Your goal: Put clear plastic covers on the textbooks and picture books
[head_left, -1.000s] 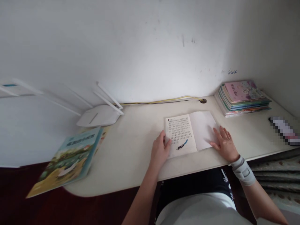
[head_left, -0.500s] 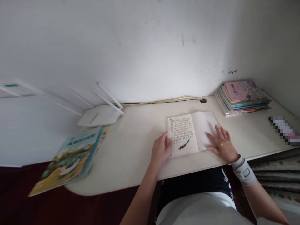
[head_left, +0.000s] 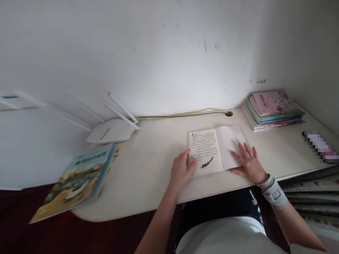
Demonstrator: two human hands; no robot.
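An open booklet (head_left: 215, 148) lies flat near the front edge of the table (head_left: 150, 165), right of its middle, left page printed, right page blank. The left hand (head_left: 181, 170) rests at the booklet's front left corner, fingertips on the printed page, gripping nothing, while the right hand (head_left: 248, 163), above a grey wrist brace (head_left: 272, 192), lies flat with fingers spread on the blank page. A stack of picture books (head_left: 274, 109) sits at the back right corner, a white router (head_left: 112, 130) at the back left, and 1 picture book (head_left: 76, 178) overhangs the front left edge.
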